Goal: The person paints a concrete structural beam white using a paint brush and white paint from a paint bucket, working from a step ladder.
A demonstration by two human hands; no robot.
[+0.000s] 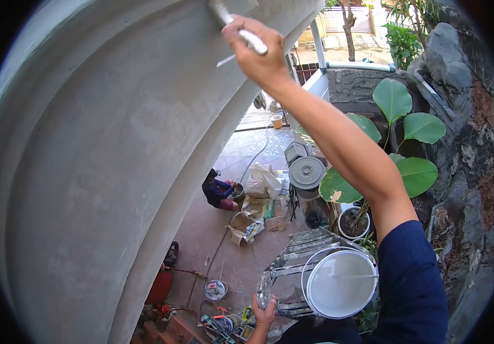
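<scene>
My right hand [258, 54] is raised high, closed around the pale handle of a paintbrush [221, 12]. The bristle end lies against the upper part of a grey, curved, moulded wall [103, 172]. Low in the view, my left hand [265, 312] grips the spattered edge of what looks like a ladder [301, 269]; part of that grip is hidden. Beside it, close to my body, stands a white bucket [341, 284] holding white liquid, with its wire handle tipped to the left.
Far below, a person [218, 190] crouches by sacks [262, 180] and an opened carton [244, 225]. A lidded grey bin [307, 173], a leafy plant [393, 100] and a rough rock wall [459, 155] are on the right. A paint pail [216, 289] sits on the tiled floor.
</scene>
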